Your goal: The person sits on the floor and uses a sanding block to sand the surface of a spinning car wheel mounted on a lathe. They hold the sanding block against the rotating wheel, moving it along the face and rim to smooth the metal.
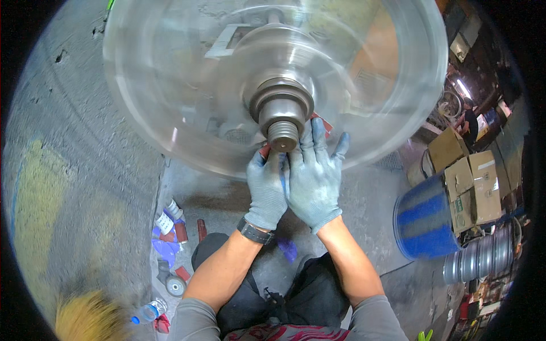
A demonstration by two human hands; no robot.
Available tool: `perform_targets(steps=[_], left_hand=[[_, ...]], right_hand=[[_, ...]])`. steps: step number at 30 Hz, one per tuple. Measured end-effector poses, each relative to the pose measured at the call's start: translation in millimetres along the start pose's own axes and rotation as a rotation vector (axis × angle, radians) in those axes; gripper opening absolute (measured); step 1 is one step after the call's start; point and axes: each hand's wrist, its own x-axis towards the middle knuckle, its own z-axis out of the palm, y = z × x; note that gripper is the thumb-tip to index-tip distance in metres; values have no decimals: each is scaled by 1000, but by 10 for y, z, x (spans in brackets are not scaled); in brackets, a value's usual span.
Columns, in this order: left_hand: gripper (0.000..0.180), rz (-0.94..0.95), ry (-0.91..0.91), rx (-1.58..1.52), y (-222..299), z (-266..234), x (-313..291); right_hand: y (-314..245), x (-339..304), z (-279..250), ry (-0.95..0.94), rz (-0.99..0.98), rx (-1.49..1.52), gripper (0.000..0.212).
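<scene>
A large, shiny metal wheel [133, 85], blurred by spinning, is mounted on a spindle with a threaded end [283, 135] that points toward me. Both hands wear grey-blue gloves and are side by side just below that spindle end. My left hand [266, 190] has its fingers bent around a reddish-brown piece of sandpaper [264, 150], which shows at its fingertips. My right hand [314, 182] lies palm toward the wheel, its fingers stretched up and pressing a red sheet like sandpaper, whose corner [323, 124] sticks out past them. The spindle and left hand hide its thumb.
At the left on the floor are reddish sandpaper rolls [181, 232], a small grey wheel [174, 286] and a plastic bottle [149, 312]. To the right stand a blue drum [424, 219], cardboard boxes [483, 187] and stacked metal rims [480, 256]. Another person [470, 125] is far right.
</scene>
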Motion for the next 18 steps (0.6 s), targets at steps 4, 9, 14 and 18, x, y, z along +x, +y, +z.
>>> perform_targets(steps=[4,9,14,18], left_hand=[[29,3,-43,28,-1,-59,1],[30,0,-33,39,10,-23,-13],[30,27,-38,141,12,-44,-9],[33,48,-47,235,29,-16,-6]], right_hand=[[-25,5,-13,-10,21,7,61],[-11,-7,-21,-5,21,-7,60],[-13,-16,-6,1,24,-2,59],[-3,-30,11,5,33,-10,60]])
